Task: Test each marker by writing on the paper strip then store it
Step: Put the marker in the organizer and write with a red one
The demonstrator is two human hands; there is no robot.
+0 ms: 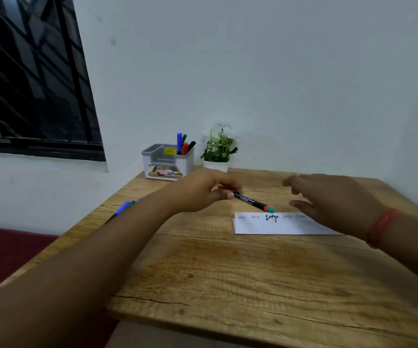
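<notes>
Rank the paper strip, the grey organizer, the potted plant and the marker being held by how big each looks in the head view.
1. paper strip
2. grey organizer
3. potted plant, close to the organizer, so unsure
4. marker

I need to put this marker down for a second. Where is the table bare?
The near half of the table, in front of the paper strip, is bare. The far edge is crowded: organizer, plant, and more markers at the left edge.

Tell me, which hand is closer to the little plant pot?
Left. The left hand, holding a marker, sits just in front of the plant pot. The right hand hovers farther off to the right, over the paper strip.
</notes>
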